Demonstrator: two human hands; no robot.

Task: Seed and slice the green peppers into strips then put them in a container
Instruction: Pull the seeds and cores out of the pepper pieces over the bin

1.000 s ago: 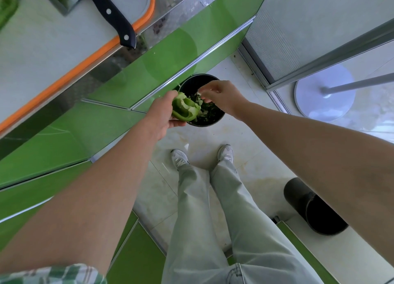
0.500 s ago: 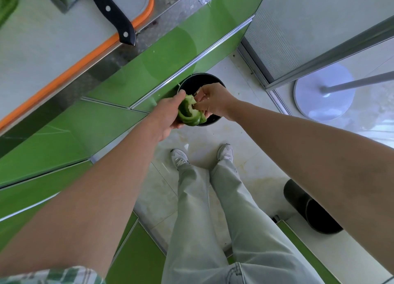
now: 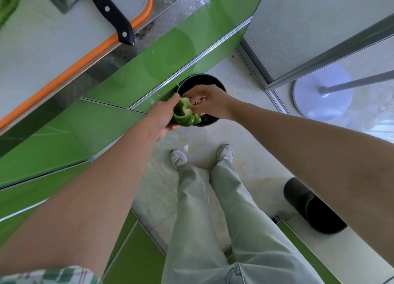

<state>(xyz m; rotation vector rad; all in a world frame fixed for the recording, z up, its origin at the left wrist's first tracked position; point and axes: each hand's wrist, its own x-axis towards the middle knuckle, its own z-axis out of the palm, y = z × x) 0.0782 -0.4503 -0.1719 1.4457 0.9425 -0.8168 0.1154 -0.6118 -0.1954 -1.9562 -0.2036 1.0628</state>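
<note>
My left hand (image 3: 162, 118) grips a green pepper (image 3: 184, 114) over a round black bin (image 3: 198, 79) on the floor. The pepper's cut opening faces my right hand (image 3: 210, 103), whose curled fingertips reach into that opening; what they pinch is too small to tell. Green scraps lie in the bin under the hands. A black-handled knife (image 3: 110, 13) lies on the white cutting board with an orange rim (image 3: 32, 40) at the upper left.
Green cabinet fronts (image 3: 128, 70) run along the left under the steel counter edge. My legs and shoes (image 3: 179, 158) stand on the pale tiled floor. A second dark bin (image 3: 307, 207) sits at the right, and a white round stand base (image 3: 322, 94) beyond a glass door.
My right hand has moved from above the bin to the pepper, and its fingers now dig into the opening. My left hand has turned the pepper slightly toward it.
</note>
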